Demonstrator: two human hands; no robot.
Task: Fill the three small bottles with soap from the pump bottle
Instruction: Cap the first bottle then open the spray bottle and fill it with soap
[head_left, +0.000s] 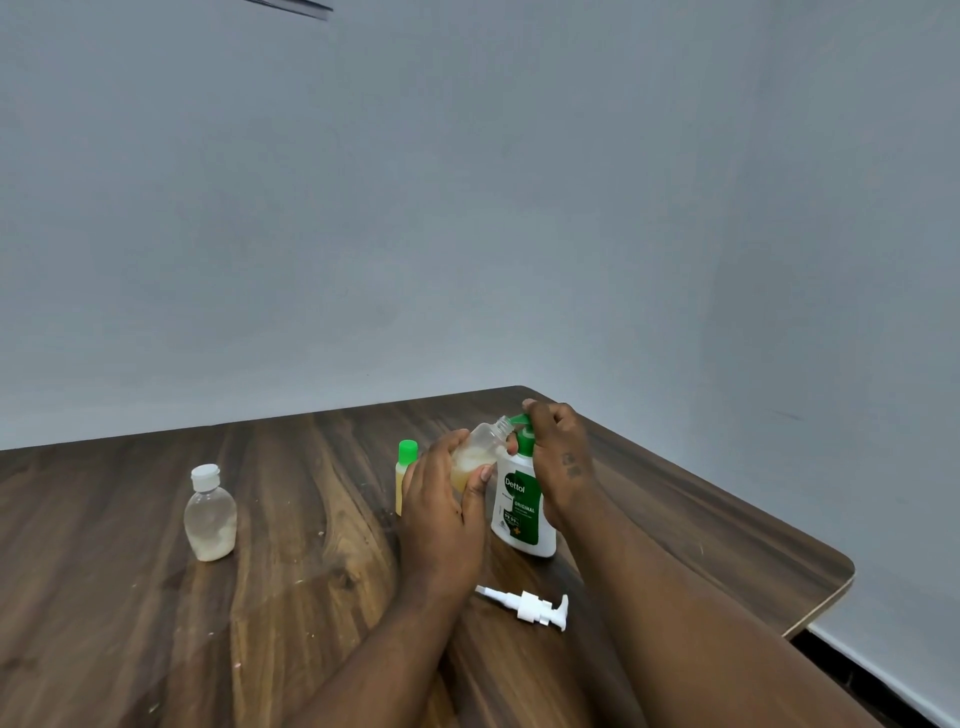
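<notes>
My left hand (441, 509) grips a small clear bottle (480, 449), uncapped and tilted, its open neck up against the green nozzle of the pump bottle (522, 506). Yellowish soap sits in its lower part. My right hand (558, 457) rests on top of the white and green pump bottle, fingers curled over the pump head, which it mostly hides. A small bottle with a green cap (406, 470) stands just behind my left hand, partly hidden. A third small bottle with a white cap (210, 514) stands alone to the left, pale soap in its bottom.
A loose white pump top (527, 605) lies on the wooden table (156, 623) in front of the pump bottle. The table's rounded corner (831, 571) and right edge are close to my right arm. A grey wall rises behind.
</notes>
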